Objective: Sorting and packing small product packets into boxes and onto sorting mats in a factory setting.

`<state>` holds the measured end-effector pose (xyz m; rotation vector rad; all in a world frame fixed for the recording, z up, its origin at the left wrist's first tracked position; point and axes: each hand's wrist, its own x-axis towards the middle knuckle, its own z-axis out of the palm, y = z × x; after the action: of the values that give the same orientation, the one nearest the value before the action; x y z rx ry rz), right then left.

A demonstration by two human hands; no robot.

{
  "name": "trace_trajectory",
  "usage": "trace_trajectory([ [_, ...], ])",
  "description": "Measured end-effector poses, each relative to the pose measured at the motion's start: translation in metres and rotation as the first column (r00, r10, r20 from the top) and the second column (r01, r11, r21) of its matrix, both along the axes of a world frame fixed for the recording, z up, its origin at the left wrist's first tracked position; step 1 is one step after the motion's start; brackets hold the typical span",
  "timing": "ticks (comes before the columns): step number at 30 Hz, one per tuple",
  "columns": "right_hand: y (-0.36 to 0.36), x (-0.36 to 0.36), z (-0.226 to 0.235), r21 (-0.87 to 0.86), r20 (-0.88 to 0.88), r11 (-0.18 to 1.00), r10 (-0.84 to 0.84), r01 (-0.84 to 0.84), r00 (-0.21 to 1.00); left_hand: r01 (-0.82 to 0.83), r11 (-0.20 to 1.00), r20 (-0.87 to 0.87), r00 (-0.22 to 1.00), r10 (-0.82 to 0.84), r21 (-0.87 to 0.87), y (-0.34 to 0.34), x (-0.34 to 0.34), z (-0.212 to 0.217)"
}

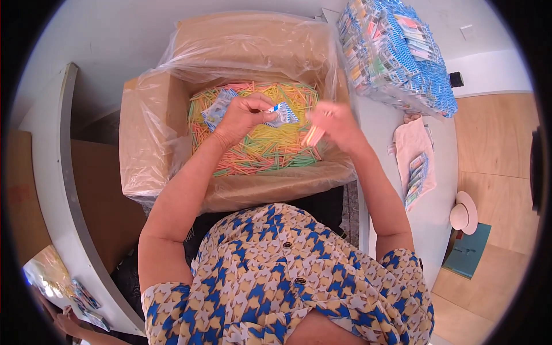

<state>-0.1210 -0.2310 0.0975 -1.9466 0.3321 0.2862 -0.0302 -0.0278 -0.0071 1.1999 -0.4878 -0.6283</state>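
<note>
A large cardboard box (253,43) lined with clear plastic stands before me, filled with thin pink, yellow, green and orange sticks (261,155). Above them, my left hand (241,119) pinches a small clear plastic packet (283,115) with blue-and-white printing. To its right, my right hand (338,127) is closed around a small bundle of the sticks (314,136), pale orange and pink, and is smeared by motion. More of these packets (219,109) lie on the sticks beside my left hand. I cannot tell how far the held packet's mouth is spread.
A big clear bag (397,63) bulging with filled packets stands at the far right. On the white table (440,161) lies a pink cloth (405,138) with several filled packets (418,175). A white panel (72,172) borders the left; beyond it shows another person's hand (69,323).
</note>
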Motion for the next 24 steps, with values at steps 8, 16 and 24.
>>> trace_trajectory([
  [8, 0.006, 0.031, 0.006, 0.194, -0.019, 0.979, -0.061, 0.063, 0.998, 0.128, 0.992, 0.012, 0.992, -0.128, 0.005, 0.0, -0.001, 0.008],
  [16, 0.018, 0.036, 0.0, -0.425, 0.366, 0.905, 0.171, 0.0, 0.915, 0.174, 0.985, 0.008, 0.985, -0.174, 0.009, 0.001, -0.004, 0.009],
  [24, 0.032, 0.036, 0.021, -0.532, 0.416, 0.846, 0.289, -0.027, 0.862, 0.137, 0.99, -0.059, 0.989, -0.136, 0.012, 0.002, 0.001, 0.008],
])
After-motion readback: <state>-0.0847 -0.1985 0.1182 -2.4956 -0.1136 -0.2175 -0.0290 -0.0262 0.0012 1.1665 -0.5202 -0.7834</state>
